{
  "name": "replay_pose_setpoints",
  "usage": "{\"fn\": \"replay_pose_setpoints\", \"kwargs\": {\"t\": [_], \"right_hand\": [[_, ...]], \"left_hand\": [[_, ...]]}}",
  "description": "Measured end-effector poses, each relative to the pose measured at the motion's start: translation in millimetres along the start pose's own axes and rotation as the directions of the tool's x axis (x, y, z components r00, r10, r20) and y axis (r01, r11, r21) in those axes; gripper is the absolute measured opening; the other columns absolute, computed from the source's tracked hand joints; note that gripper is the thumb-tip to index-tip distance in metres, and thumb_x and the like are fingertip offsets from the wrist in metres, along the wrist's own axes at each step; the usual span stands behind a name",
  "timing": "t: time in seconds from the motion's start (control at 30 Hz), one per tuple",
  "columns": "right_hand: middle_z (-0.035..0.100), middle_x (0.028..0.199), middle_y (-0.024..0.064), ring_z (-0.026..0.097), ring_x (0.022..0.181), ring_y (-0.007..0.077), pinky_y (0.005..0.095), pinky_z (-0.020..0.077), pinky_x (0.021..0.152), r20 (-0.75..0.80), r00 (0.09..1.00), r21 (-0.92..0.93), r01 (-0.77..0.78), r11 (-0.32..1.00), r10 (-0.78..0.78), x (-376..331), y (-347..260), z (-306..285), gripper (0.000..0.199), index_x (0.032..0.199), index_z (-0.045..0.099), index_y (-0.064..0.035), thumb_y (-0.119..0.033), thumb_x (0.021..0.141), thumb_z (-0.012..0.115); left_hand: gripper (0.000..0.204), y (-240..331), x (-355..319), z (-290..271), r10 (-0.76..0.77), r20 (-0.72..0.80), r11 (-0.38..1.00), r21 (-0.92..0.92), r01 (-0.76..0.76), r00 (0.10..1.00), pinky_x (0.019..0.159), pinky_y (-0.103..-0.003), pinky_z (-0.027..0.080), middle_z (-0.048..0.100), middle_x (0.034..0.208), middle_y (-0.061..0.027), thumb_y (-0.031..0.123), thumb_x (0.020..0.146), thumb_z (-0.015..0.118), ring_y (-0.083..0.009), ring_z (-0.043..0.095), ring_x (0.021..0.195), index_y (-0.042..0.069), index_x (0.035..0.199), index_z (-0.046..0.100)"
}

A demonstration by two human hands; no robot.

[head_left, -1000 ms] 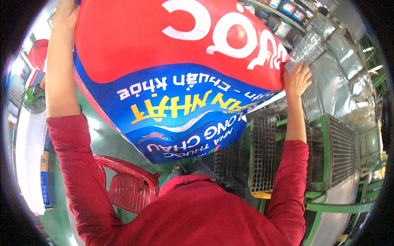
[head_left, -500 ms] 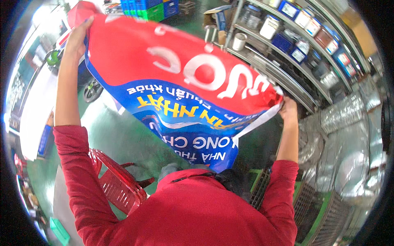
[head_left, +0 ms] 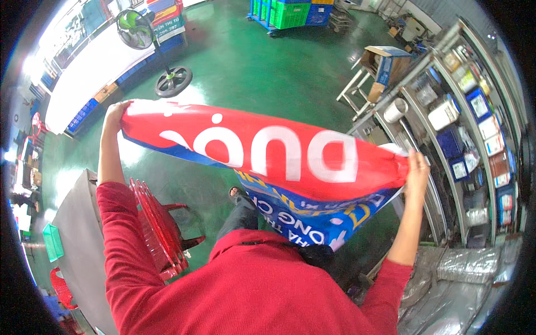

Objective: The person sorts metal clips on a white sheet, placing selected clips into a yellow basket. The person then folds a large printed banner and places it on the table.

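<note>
Red across its upper half and blue below, a large printed plastic banner hangs stretched in the air in front of the person, well above the green floor, with big white letters on the red band and yellow and white lettering on the blue part that sags toward the person's chest. The left hand is closed around the banner's left top corner, fingers curled over the edge, arm raised in a red sleeve. The right hand pinches the right top corner, where the sheet bunches into a white-edged fold, its fingers shut on the material. To the right stands a metal shelving rack holding small packages: blue boxes with white labels, a white jug-like container and a pale roll at the near end; their details are too small to tell. An open cardboard box with a blue side sits on a metal stool beyond the rack. Stacked red plastic chairs stand just beside the person's left, next to a grey table. A floor fan with a round black base stands farther off, and blue and green crates sit along the far edge of the floor.
</note>
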State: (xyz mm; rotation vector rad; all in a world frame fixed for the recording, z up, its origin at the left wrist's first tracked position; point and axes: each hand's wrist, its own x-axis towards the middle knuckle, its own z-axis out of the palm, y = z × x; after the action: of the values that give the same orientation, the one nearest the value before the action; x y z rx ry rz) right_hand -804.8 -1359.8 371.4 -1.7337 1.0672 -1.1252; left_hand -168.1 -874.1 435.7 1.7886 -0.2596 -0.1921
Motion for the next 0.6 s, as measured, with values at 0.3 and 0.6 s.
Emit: {"fn": "replay_pose_setpoints", "kwargs": {"t": [0.3,0.6], "right_hand": [[0.063,0.098,0.0102,0.059,0.094,0.0193,0.0335,0.0450,0.083,0.272,0.903,0.379,-0.419,0.825,0.333,195.6,-29.7,151.4,0.036,0.101,0.060,0.0016,-0.031,0.086,0.055],[0.057,0.072,-0.0002,0.052,0.064,0.0064,0.0204,0.0395,0.059,0.621,0.783,-0.123,0.069,0.990,0.023,221.3,-146.7,271.4,0.028,0.099,0.054,-0.0048,-0.011,0.075,0.065]], "left_hand": [[0.021,-79.8,169.7,-69.3,-0.179,0.033,0.956,-0.229,0.182,0.983,0.070,-0.030,0.047,0.063,0.085,-0.0082,0.016,0.080,0.060,-0.0176,0.059,0.075,0.000,0.093,0.064],[0.035,109.4,171.1,-133.8,0.124,-0.140,0.920,-0.355,-0.166,0.982,0.092,-0.034,0.042,0.057,0.114,-0.0107,0.020,0.088,0.051,-0.0195,0.054,0.104,0.000,0.117,0.052]]}}
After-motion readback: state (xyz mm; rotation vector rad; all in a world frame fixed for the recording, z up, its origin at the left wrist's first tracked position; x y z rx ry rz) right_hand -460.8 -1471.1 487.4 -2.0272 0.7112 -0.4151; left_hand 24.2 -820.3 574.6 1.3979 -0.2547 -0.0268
